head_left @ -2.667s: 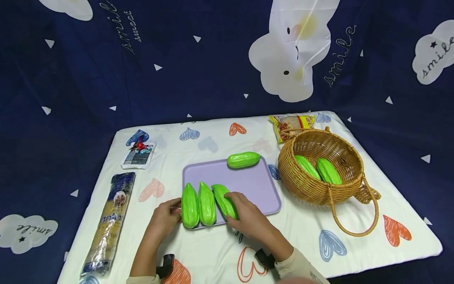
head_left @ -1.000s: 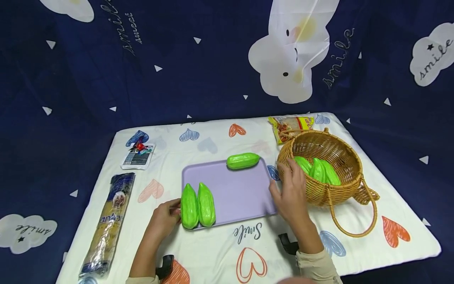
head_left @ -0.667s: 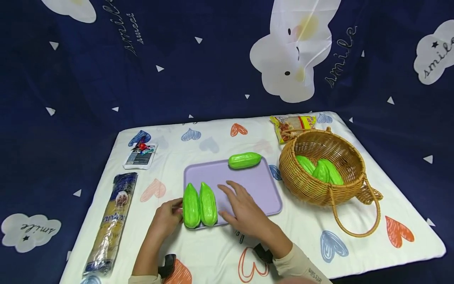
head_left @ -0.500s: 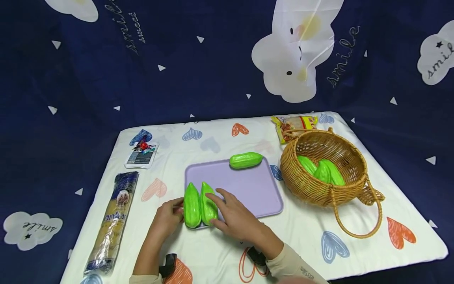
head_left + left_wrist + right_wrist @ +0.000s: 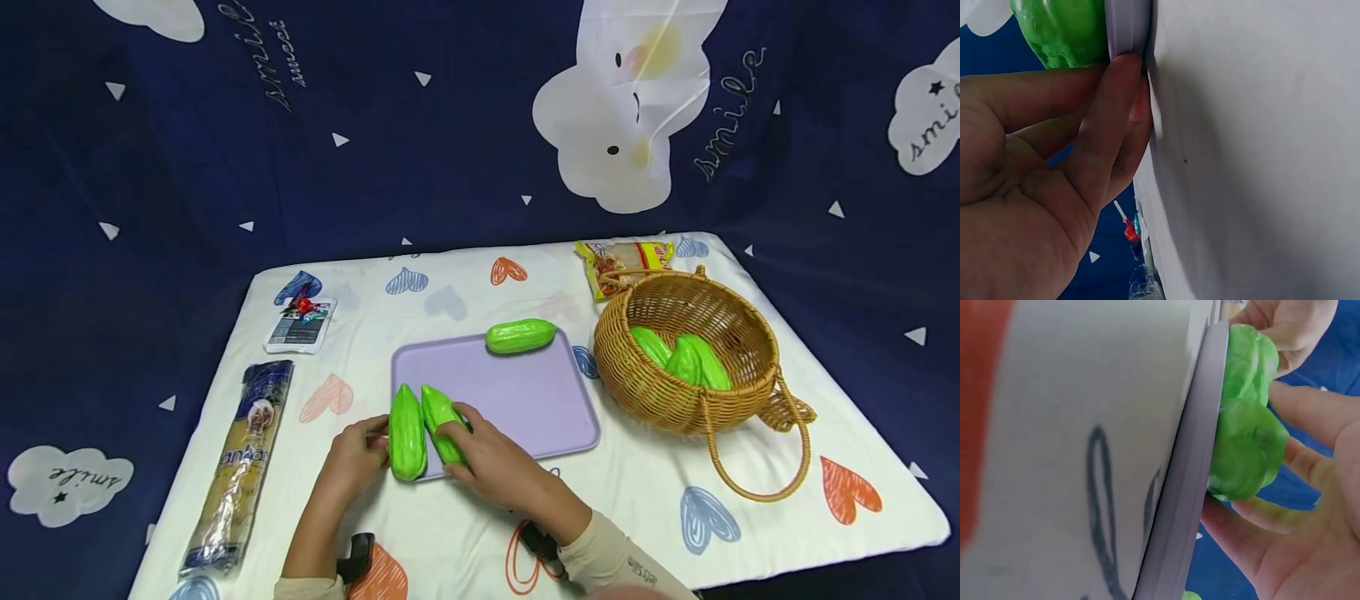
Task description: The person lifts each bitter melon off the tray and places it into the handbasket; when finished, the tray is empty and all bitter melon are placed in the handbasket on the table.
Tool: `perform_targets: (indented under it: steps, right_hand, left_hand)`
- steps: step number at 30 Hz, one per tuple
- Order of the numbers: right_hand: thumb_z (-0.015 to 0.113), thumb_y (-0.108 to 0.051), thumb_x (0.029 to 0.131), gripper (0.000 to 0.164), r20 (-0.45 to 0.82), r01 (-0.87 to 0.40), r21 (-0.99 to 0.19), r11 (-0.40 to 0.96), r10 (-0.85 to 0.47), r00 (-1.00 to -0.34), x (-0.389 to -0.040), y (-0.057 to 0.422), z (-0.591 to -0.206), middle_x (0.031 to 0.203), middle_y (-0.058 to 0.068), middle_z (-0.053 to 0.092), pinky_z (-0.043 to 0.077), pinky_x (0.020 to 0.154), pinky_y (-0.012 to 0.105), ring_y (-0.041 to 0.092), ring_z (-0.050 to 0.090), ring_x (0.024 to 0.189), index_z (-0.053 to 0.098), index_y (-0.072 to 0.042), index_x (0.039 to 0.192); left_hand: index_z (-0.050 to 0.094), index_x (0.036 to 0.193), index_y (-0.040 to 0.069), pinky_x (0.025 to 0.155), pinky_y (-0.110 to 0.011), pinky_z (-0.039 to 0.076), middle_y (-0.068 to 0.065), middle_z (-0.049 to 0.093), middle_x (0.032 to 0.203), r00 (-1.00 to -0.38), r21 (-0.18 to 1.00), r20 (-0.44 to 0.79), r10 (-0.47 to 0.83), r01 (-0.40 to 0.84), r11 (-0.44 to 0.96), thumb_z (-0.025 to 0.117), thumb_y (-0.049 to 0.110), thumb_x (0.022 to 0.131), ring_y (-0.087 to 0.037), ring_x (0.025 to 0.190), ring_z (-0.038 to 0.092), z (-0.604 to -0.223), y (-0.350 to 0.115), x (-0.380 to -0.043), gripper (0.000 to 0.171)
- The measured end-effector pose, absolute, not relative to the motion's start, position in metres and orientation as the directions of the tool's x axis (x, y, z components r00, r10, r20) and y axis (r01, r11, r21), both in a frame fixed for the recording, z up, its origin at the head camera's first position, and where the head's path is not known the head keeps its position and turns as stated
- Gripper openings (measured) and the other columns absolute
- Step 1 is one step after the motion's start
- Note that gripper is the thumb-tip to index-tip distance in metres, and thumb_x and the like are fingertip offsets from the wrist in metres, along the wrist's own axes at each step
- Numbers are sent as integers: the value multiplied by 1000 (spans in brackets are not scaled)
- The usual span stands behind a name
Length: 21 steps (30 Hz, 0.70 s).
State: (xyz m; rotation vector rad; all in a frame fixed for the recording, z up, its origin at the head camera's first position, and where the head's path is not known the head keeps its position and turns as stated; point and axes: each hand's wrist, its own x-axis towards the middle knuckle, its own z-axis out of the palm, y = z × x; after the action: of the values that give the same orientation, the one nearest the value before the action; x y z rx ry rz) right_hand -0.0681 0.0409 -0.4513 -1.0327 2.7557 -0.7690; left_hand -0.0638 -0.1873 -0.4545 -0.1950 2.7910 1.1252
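A lilac tray (image 5: 517,404) lies mid-table with ridged green bitter melons on it. My left hand (image 5: 352,458) pinches the tray's left edge, thumb and fingertips at its rim (image 5: 1127,28) in the left wrist view. Just inside that edge lies one bitter melon (image 5: 407,437). Beside it, my right hand (image 5: 498,462) grips a second bitter melon (image 5: 441,412), now slanted; its near end (image 5: 1247,453) shows between thumb and fingers in the right wrist view. A third bitter melon (image 5: 521,336) rests across the tray's back right corner.
On the right stands a wicker basket (image 5: 637,387) with three bitter melons (image 5: 684,362) inside and its handle folded down in front. Behind it lies a yellow food packet (image 5: 626,258). At left are a long pasta bag (image 5: 240,467) and a flat white pack (image 5: 300,327).
My right hand carried a bitter melon from the tray into the basket, came back left and took hold of another, which has tilted. My left hand stays at the tray's edge.
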Motion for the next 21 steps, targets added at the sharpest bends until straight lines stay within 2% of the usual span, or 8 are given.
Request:
perform_targets:
  steps: [8, 13, 17, 21]
  right_hand:
    - [67, -25, 91, 40, 135, -592, -487, 643, -614, -778, -69, 45, -450, 147, 16, 39, 51, 90, 40, 30, 55, 121, 50, -19, 128]
    - [67, -22, 89, 39, 192, -563, -524, 639, -555, -809, -69, 59, -435, 147, 13, 39, 53, 82, 40, 28, 59, 112, 51, -20, 125]
    - [71, -16, 83, 43, 324, -557, -540, 631, -454, -830, -71, 81, -416, 148, 10, 40, 54, 76, 36, 23, 62, 101, 54, -17, 123]
    - [74, -9, 78, 46, 465, -532, -569, 627, -287, -837, -73, 114, -397, 150, 12, 38, 55, 81, 38, 30, 60, 110, 56, -12, 120]
  left_hand:
    - [60, 128, -4, 89, -48, 46, -17, 70, 108, -984, 683, -165, -71, -166, 711, 56, -4, 86, -31, 103, 63, -454, -186, -64, 42]
    - [59, 129, -3, 88, -48, 46, -17, 70, 109, -982, 677, -174, -74, -173, 715, 57, -2, 87, -31, 103, 63, -454, -186, -63, 42]
    - [60, 129, -2, 86, -46, 46, -16, 70, 109, -982, 675, -176, -73, -174, 717, 57, -3, 87, -28, 99, 63, -453, -186, -63, 42]
    - [60, 129, -2, 84, -43, 45, -16, 70, 108, -981, 680, -181, -71, -177, 711, 57, -3, 88, -26, 96, 62, -453, -186, -62, 42]
